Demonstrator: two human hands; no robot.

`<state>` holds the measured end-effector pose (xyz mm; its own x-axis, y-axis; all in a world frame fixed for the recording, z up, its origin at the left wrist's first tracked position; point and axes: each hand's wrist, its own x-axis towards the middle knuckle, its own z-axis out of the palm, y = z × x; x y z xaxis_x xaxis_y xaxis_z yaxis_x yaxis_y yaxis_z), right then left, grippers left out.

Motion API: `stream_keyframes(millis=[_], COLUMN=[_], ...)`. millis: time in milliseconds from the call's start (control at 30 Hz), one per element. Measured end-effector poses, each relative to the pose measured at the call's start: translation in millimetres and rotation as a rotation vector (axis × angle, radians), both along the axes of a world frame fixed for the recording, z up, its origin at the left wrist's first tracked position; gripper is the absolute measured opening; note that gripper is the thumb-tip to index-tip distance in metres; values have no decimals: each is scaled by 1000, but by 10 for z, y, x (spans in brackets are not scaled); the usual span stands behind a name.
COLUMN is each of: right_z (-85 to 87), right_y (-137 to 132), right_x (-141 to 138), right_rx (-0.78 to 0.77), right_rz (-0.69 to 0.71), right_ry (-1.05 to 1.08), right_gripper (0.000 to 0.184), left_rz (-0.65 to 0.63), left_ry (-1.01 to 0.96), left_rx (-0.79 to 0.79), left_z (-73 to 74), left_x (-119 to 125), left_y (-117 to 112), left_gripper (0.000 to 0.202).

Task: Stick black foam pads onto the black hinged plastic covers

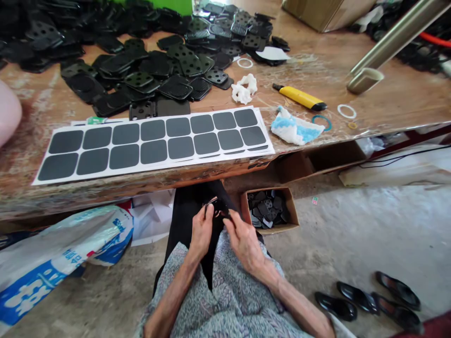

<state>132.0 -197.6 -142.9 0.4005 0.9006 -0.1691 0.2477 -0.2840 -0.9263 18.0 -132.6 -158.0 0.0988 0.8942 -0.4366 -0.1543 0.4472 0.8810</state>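
Note:
My left hand (201, 233) and my right hand (244, 242) meet over my lap, below the table edge. Both pinch a small black plastic piece (219, 206) between thumb and fingers. On the table right above lies a white sheet of grey rounded-square stickers (155, 141). Behind that sheet a big heap of black plastic plates (148, 70) covers the table top. A cardboard box (269, 209) with more black pieces stands on the floor beside my right hand.
A yellow utility knife (299, 97), a white crumpled wad (244, 89), a blue-white cloth (294, 129) and several rings lie on the worn wooden table (387, 94). A printed plastic bag (59, 253) lies on the floor at left; black shoes (369, 298) at right. A person's arm (9, 112) shows at left.

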Motion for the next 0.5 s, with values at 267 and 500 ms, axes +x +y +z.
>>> stream_keyframes(millis=[267, 500], right_z=[254, 121], right_y=[82, 147], right_x=[164, 175], right_rx=[-19, -27], right_rz=[20, 71], right_ry=[4, 217], right_gripper=[35, 40], left_rz=[137, 24], left_ry=[-143, -72], left_rx=[-62, -52], left_z=[52, -7], left_x=[-136, -207], left_y=[76, 100], left_gripper=[37, 44])
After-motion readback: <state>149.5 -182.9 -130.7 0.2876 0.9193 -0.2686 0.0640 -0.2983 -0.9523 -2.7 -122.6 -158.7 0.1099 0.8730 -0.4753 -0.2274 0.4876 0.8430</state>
